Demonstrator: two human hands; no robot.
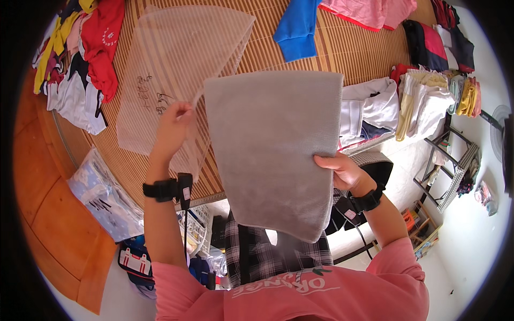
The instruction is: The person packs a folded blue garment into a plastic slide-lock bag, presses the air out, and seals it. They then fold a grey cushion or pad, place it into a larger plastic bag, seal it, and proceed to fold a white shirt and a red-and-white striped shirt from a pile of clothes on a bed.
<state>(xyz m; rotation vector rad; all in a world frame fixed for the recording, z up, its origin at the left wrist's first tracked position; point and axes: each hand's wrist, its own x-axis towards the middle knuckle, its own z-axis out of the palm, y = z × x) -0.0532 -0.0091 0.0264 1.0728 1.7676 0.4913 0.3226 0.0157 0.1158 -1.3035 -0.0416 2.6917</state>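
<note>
My left hand [174, 128] pinches the edge of a translucent plastic bag [176, 52] between thumb and fingers. The bag lies spread over a striped bamboo mat [341, 48] and bears handwriting. My right hand [343, 170] grips a folded grey cloth [273, 148] by its right side, thumb on top and the other fingers mostly hidden beneath. The cloth hangs upright before me, just right of the bag, its lower end past the mat's front edge. Each wrist wears a black strap with a small cabled device.
Heaped garments [100, 48] lie at the far left, near a blue patterned item in clear plastic [108, 200]. A blue sleeve [299, 32] and pink garment [365, 12] lie at the back. Folded clothes [425, 100] line the right edge. An orange wooden panel [64, 212] borders the left.
</note>
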